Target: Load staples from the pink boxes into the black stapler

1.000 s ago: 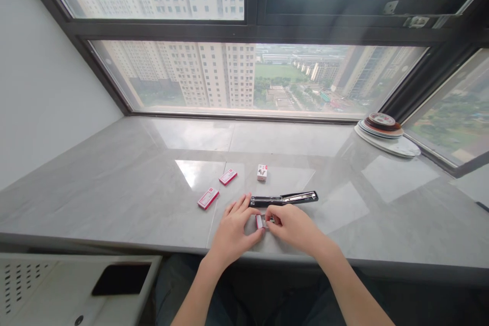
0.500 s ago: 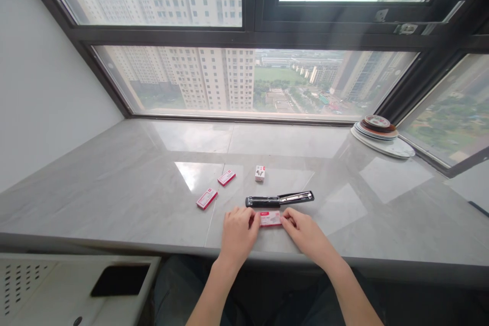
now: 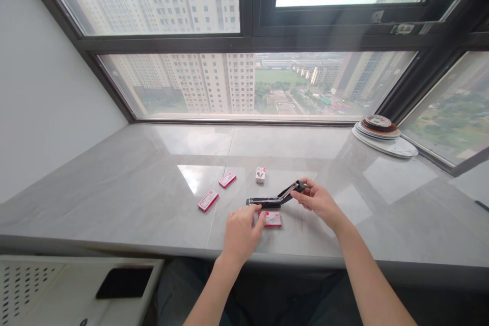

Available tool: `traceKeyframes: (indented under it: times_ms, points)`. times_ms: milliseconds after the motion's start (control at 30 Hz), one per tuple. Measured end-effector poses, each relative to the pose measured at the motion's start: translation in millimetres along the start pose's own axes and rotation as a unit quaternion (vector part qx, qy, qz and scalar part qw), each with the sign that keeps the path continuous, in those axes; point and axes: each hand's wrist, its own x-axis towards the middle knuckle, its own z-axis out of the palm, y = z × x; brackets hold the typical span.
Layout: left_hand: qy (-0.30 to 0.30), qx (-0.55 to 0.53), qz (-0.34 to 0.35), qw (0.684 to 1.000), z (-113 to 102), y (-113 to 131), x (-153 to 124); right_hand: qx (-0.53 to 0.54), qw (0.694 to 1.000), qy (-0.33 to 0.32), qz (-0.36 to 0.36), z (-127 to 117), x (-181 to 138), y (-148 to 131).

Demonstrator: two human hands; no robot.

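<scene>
A black stapler (image 3: 269,202) lies folded out wide on the grey counter, its right half tilted up. My right hand (image 3: 313,201) grips the raised right end between thumb and fingers. At the stapler's left end is my left hand (image 3: 242,229), thumb and index finger apart. Its index fingertip meets the stapler's near edge, while the thumb reaches over the left end of a red-and-white box (image 3: 272,219). That box lies flat just in front of the stapler. The other left fingers are partly hidden.
Two flat red-and-white boxes, a nearer one (image 3: 208,200) and a farther one (image 3: 227,180), lie to the left. A small white box (image 3: 260,175) stands behind the stapler. Stacked plates (image 3: 382,137) sit by the window at the back right. The counter's front edge (image 3: 183,250) runs below.
My right hand has left the flat box, moved up and right, and taken hold of the stapler's right end, which is now raised. My left hand has shifted slightly towards the stapler.
</scene>
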Motion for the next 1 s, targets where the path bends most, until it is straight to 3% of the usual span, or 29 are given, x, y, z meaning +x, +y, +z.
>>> traceKeyframes:
  times_ms: [133, 300, 500, 633, 733, 900, 1000]
  points:
    - [-0.012, 0.001, -0.005, 1.000, -3.0, 1.1, 2.4, -0.074, 0.994, -0.046, -0.074, 37.3, 27.5, -12.9]
    - [-0.023, 0.011, -0.002, 1.000, -8.5, 2.4, 4.0, -0.189, 0.973, -0.102, -0.091, 70.6, 36.5, -17.4]
    - [-0.011, 0.037, 0.067, 0.997, -5.0, 14.5, 0.6, -0.265, 0.948, -0.153, -0.091, 70.1, 39.7, -19.2]
    - [-0.026, 0.045, 0.123, 0.991, 3.5, 13.7, -0.4, -0.276, 0.950, -0.123, -0.083, 60.7, 42.3, -12.8]
    - [0.014, 0.079, 0.074, 0.994, -5.8, -9.7, 0.1, -0.279, 0.952, -0.096, -0.080, 55.3, 41.6, -5.5]
    - [0.118, 0.133, -0.031, 0.984, -47.8, -75.4, 3.0, -0.271, 0.958, -0.077, -0.061, 52.0, 38.9, -0.2]
    - [0.115, 0.119, -0.017, 0.986, -66.4, -104.0, 12.5, -0.267, 0.959, -0.073, -0.054, 52.6, 38.2, -0.8]
